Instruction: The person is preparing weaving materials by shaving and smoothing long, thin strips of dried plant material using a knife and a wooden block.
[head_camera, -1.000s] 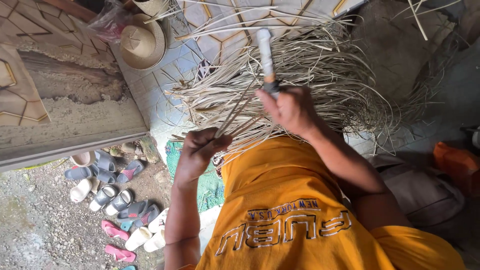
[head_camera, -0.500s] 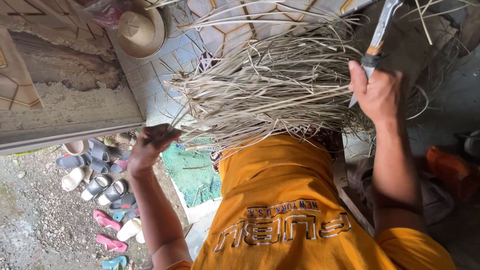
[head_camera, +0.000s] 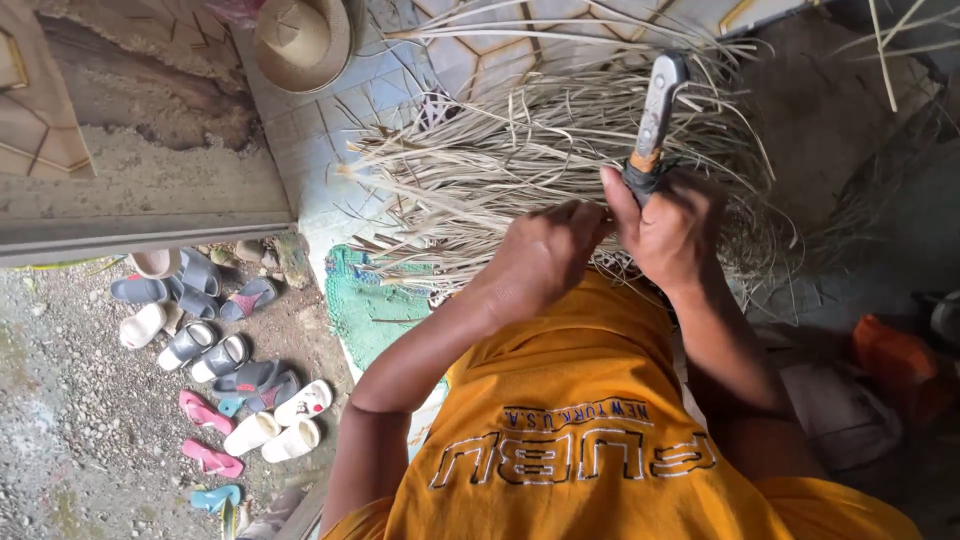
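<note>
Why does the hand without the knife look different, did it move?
Yes. The left hand swung from beside the green net over to the right hand.

tiled floor (head_camera: 300, 130) in daylight | straw hat (head_camera: 302, 40) on it | gravel ground (head_camera: 70, 420) below hat | sandals (head_camera: 215, 360) scattered there | green net (head_camera: 375, 305) beside

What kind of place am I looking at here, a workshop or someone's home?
Probably a home porch or doorstep used for handcraft: a tiled floor heaped with dried plant strips, many sandals left on the gravel outside, and a straw hat lying nearby.
</note>
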